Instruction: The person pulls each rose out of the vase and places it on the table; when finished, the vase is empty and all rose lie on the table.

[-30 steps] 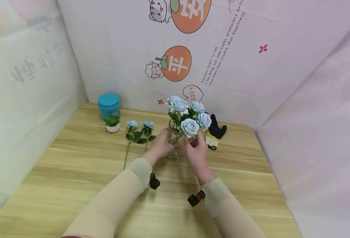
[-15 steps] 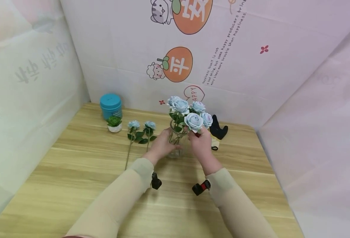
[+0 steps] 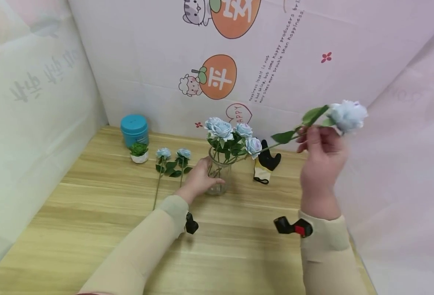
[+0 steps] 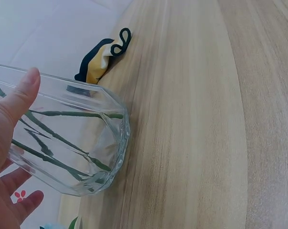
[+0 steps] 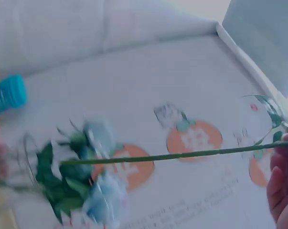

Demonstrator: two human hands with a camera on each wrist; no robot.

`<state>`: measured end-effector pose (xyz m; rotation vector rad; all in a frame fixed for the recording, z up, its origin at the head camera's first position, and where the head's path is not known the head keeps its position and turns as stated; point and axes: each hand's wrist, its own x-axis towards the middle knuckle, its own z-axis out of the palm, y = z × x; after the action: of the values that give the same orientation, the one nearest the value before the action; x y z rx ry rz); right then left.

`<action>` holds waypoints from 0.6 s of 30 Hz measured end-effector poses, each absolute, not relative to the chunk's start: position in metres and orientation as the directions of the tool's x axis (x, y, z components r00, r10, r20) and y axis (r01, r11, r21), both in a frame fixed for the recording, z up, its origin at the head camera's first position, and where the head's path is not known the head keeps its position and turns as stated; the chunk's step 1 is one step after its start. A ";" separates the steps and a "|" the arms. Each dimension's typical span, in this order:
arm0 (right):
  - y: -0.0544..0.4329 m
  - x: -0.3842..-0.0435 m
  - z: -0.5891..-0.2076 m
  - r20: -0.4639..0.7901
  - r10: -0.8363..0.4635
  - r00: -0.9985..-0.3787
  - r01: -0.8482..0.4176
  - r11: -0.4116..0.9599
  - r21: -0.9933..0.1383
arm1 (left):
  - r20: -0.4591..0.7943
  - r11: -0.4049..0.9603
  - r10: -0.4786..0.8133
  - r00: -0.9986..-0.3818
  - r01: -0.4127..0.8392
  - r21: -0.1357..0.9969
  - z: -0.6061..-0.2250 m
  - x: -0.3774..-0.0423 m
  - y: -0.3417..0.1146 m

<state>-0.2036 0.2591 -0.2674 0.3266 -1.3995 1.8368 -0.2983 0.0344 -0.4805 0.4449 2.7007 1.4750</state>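
Observation:
My left hand [image 3: 199,180] grips a clear glass vase [image 4: 81,138], thumb on one side and fingers on the other. Several pale blue artificial roses [image 3: 222,130] stand in it, and their green stems [image 4: 58,136] show through the glass. To the right of the vase, my raised right hand [image 3: 321,168] pinches one blue rose [image 3: 347,116] just below its bloom and leaves. That rose slants, its long bare stem [image 5: 191,154] running back toward the vase mouth. Whether the stem's tip is clear of the other flowers, I cannot tell.
Two blue roses, one [image 3: 163,154] beside the other [image 3: 183,154], lie left of the vase. Behind them are a small potted succulent [image 3: 139,152] and a blue tub [image 3: 134,130]. A black and yellow glove [image 3: 264,164] lies right of the vase. Printed cloth walls [image 3: 157,73] enclose the table.
My right hand has moved from the vase mouth up and to the right, drawing one rose away from the bunch. The left hand stays on the vase.

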 end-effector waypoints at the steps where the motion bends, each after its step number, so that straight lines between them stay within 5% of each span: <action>1: 0.267 -0.206 -0.267 0.595 0.436 -0.675 -0.684 -0.068 -0.727 | 0.109 0.509 0.264 -0.958 0.235 0.828 -0.480 -0.298 0.034; 8: 0.300 -0.247 -0.326 0.166 0.275 -0.947 -0.119 0.181 -0.976 | 0.116 0.492 0.270 -0.956 0.241 0.837 -0.478 -0.299 0.032; 12: 0.300 -0.273 -0.394 -0.042 0.185 -0.982 0.105 0.346 -0.932 | 0.114 0.487 0.278 -0.954 0.242 0.839 -0.480 -0.298 0.032; 18: 0.295 -0.295 -0.472 -0.297 0.112 -0.948 0.317 0.368 -0.874 | 0.096 0.500 0.277 -0.956 0.229 0.835 -0.480 -0.298 0.033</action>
<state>-0.2950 0.2955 -0.4720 -0.4369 -2.7472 1.8289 -0.2984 0.0330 -0.4805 0.4520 2.6772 1.4781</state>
